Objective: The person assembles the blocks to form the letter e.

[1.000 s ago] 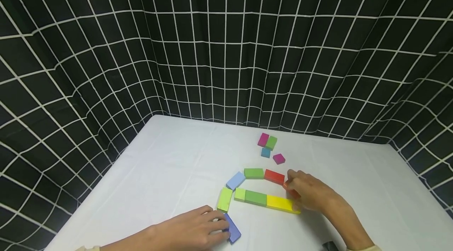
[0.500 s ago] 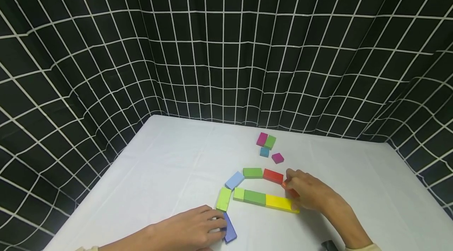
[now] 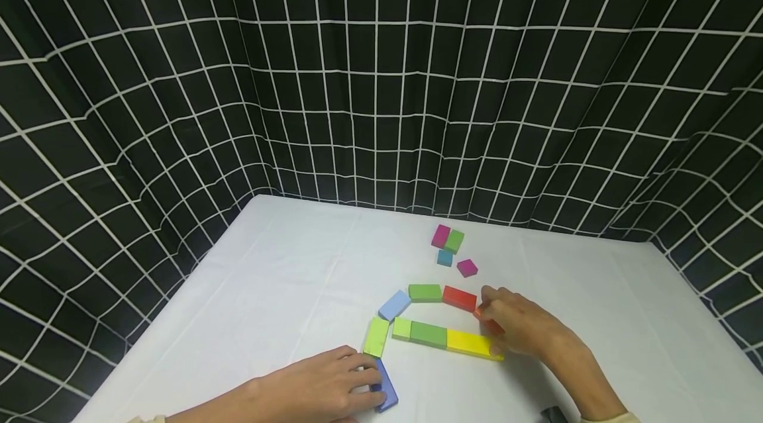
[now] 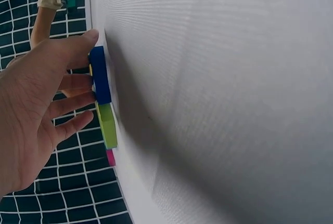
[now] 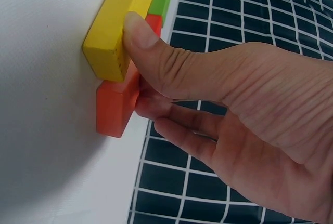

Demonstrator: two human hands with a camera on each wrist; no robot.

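My left hand reaches in from the left, its fingertips on top of a blue wooden block that slants toward me. In the left wrist view, the thumb sits beside the block's near end. A lime block meets the blue block's far end. My right hand has its fingers curled over an orange-red block, partly hidden in the head view. Its thumb touches the end of a long yellow block. That yellow block lies in a straight row with a green block and a small lime block.
A light-blue block, a green block and a red block continue the arc behind the row. Farther back lie small magenta, green and blue blocks. Black gridded curtains surround the white table.
The blue block's near end has swung left, turning it steeper, with its far end close against the lime block. The right hand and its block stay in place. The whole view has shifted slightly.
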